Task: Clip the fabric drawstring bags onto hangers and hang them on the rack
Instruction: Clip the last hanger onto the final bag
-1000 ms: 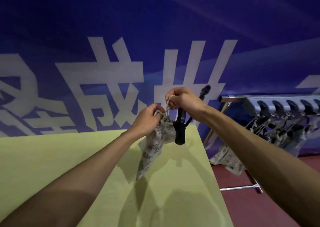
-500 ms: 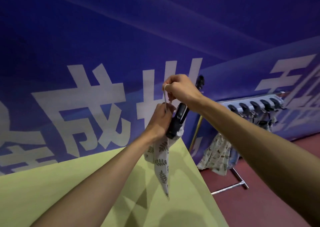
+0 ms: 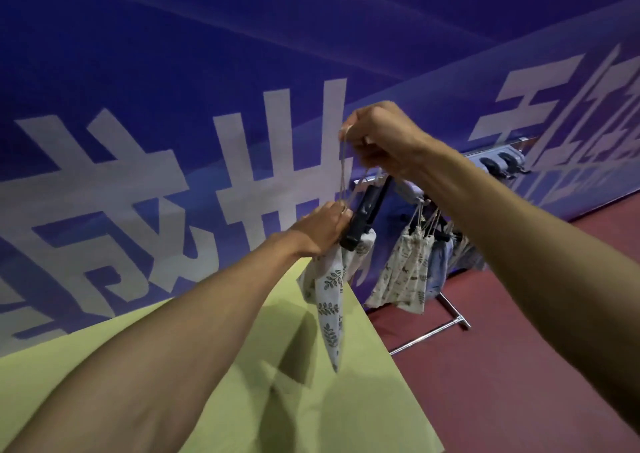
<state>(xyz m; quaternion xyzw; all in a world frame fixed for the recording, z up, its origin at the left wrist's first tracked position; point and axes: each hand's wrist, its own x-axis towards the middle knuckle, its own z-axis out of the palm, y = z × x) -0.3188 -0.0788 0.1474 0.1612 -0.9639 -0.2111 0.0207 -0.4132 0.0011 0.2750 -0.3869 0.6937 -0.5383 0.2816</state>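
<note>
A white drawstring bag with a dark leaf print [image 3: 330,300] hangs in the air over the table's right edge. My left hand [image 3: 320,227] grips the bag's gathered top, right beside a black clip hanger [image 3: 363,215] that slants across it. Above it, my right hand [image 3: 379,139] is closed on the hanger's upper part and on the pale drawstring loop [image 3: 343,172], which runs taut down to the left hand. The hanger's hook is hidden behind my right hand.
A yellow-green table [image 3: 311,400] fills the lower left. To the right stands a metal rack [image 3: 498,156] with several black hangers and several printed bags [image 3: 408,272] hung on it, above a dark red floor [image 3: 519,366]. A blue banner wall is behind.
Both hands have risen and shifted right with the bag and hanger, so the bag now hangs at the table's right edge. My right hand has pulled the drawstring longer above the left.
</note>
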